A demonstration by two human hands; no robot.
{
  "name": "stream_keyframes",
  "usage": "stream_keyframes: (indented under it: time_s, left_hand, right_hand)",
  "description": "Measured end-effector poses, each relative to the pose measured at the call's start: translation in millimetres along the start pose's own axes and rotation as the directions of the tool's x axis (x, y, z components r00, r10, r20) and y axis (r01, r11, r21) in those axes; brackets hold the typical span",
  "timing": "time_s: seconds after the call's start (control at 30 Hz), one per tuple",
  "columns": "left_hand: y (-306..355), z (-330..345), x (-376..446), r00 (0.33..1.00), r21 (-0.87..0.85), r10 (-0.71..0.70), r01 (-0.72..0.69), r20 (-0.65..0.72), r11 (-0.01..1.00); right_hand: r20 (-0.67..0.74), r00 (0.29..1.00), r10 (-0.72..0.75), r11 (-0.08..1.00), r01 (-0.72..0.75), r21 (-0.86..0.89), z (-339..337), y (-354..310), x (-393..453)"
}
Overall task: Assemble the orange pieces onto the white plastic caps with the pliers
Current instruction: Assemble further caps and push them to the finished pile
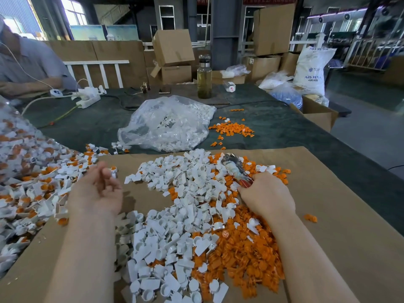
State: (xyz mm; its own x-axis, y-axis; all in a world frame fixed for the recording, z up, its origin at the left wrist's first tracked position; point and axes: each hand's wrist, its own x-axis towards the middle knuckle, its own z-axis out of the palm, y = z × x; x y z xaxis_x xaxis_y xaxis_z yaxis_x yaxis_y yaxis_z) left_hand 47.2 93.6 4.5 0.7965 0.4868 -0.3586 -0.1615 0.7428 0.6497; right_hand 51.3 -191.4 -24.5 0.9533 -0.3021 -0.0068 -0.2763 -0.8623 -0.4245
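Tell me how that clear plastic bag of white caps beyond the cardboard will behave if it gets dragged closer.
The clear plastic bag will probably be floppy: its film is wrinkled and slumps over the contents. It will likely shift shape rather than slide as one block, since loose white caps fill it unevenly. Some caps may spill; a few already lie beside its near edge.

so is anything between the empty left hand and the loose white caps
Nothing visible. The left hand hovers, holding nothing, with the white caps heaped just to its right on the cardboard. The right hand grips the pliers on the pile's far side.
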Motion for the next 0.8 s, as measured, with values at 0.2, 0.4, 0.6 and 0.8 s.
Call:
stream_keyframes:
  time_s: [0.2,0.4,0.6,0.8]
  left_hand:
    - [-32.5,19.1,-15.2,0.965,0.668,0.005,-0.184,0.260,0.721]
    - [-60.7,17.7,-17.2,0.871,0.871,-0.006,-0.492,0.492,-0.012]
    - [-68.8,19.5,-21.0,0.824,0.747,-0.073,-0.543,0.561,-0.383]
    - [-67.9,18.3,-21.0,0.799,0.717,-0.060,-0.567,0.598,-0.405]
  right_hand:
    - [-0.029,0.999,-0.015,0.997,0.012,-0.079,7.2,-5.0,-0.6]
    - [0.001,0.997,-0.072,0.995,0.072,-0.073,9.3,-5.5,1.1]
    - [0.005,0.991,-0.134,0.990,0.134,-0.041,10.7,-7.0,1.3]
    - [0.003,0.990,-0.141,0.990,0.141,-0.016,12.1,-7.6,0.4]
